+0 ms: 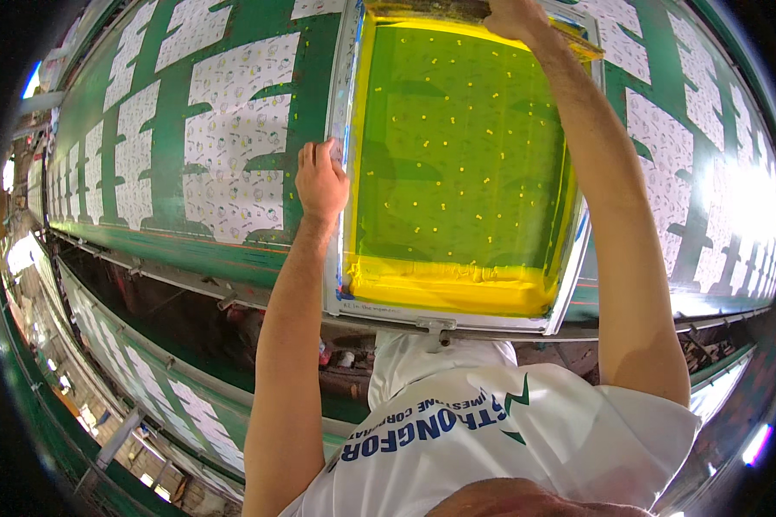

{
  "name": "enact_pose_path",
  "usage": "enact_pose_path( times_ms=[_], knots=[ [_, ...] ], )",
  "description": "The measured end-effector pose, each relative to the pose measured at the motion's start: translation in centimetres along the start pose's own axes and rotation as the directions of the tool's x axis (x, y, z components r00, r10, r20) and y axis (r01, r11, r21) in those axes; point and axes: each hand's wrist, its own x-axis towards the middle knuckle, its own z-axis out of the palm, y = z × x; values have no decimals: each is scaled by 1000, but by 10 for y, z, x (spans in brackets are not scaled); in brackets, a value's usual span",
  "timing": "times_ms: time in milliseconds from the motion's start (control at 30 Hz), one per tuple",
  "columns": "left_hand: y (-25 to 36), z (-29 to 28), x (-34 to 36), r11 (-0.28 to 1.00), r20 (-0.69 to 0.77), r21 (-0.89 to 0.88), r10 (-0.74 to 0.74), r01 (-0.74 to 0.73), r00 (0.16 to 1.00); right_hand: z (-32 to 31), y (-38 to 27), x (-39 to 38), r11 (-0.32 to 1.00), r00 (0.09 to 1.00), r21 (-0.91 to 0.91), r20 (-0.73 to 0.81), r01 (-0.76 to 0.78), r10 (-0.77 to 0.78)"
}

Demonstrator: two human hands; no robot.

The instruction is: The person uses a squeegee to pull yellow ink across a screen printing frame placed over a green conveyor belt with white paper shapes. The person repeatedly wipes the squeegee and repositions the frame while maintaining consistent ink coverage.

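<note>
A screen-printing frame with pale metal bars lies on the long green table in front of me. Its mesh looks yellow-green with small bright yellow dots, and the fabric underneath shows faintly through. Thick yellow ink is banked along the near end. My left hand is closed on the frame's left bar, about halfway up. At the far end, my right hand grips an ink-stained squeegee that spans the mesh; the picture's top edge cuts off part of both.
White printed fabric pieces lie in rows on the green table, left and right of the frame. A metal rail with a small bracket runs along the near edge. Behind me to the left stands another green table with white pieces.
</note>
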Motion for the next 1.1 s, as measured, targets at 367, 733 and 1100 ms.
enact_pose_path(
  times_ms=[367, 733, 1100],
  knots=[
    [-3, 6, 6, 1000, -28, -12, 4, -4, 1000, 9, 0, -19, 999, 999, 47, 46, -18, 16],
    [-12, 14, 8, 994, -122, -30, 102, -106, 987, 13, -112, -284, 982, 937, 140, 344, -124, 69],
    [-20, 25, 3, 992, -154, -8, 122, -125, 980, 19, -197, -461, 981, 984, 160, 160, -110, 84]
  ],
)
